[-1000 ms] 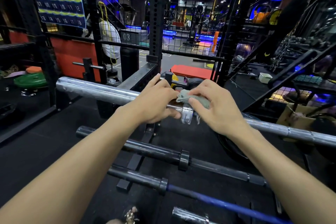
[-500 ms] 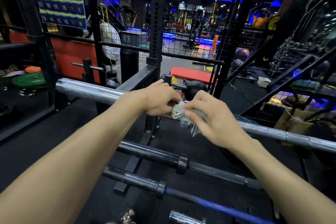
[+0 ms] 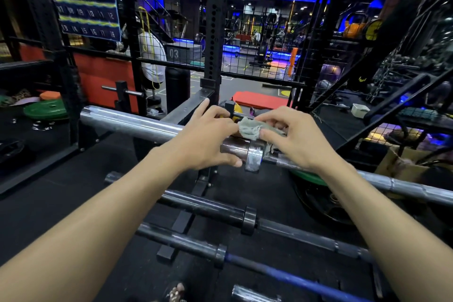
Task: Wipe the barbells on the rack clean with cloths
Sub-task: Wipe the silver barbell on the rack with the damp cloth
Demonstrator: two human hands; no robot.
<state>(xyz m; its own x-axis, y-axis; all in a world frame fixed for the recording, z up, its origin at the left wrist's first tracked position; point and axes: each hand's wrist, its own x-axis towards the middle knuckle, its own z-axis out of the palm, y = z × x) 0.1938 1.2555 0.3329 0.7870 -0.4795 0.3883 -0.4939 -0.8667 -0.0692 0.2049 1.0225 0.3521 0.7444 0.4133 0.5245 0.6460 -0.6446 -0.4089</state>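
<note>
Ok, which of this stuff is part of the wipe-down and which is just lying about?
In the job:
- grey cloth, pinched by left hand and right hand
- chrome barbell
- black barbell
- blue-shaft barbell

Lying about:
- green plate
- red mat
- cardboard box
</note>
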